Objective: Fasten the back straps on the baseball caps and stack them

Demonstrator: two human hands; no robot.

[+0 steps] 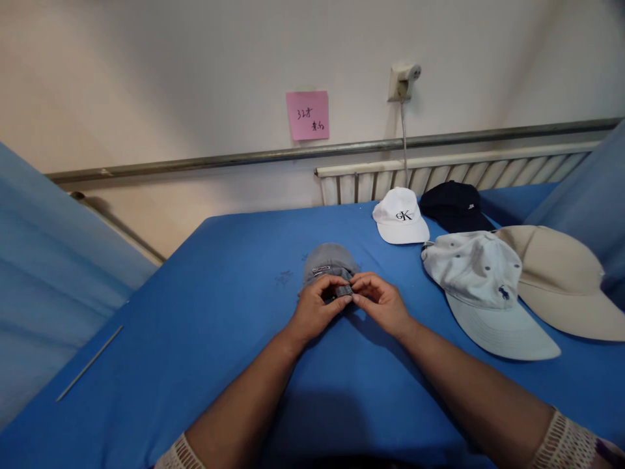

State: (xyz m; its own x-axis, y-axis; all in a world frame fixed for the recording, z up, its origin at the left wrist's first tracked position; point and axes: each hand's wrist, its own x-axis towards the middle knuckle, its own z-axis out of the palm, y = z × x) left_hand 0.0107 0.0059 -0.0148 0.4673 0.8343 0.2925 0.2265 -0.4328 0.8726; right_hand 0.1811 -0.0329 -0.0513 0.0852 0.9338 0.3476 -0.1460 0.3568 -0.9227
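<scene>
A grey baseball cap point(328, 256) with a small label sits on the blue-covered table, in the middle of the view. Its dark adjusting strap point(344, 290) faces me. My left hand point(315, 307) pinches that strap from the left between thumb and fingers. From the other side, my right hand point(383, 305) pinches the strap's right part, its fingertips almost meeting those of the left. The cap's brim cannot be seen, and the fingers cover part of the strap and its fastening.
To the right lie a white cap point(401, 215), a black cap point(452, 205), a pale grey cap point(481, 273) and a beige cap point(551, 260). A thin stick point(89, 363) rests at the left on the blue cloth point(209, 312). Behind stand a radiator point(454, 168) and a pipe point(273, 156).
</scene>
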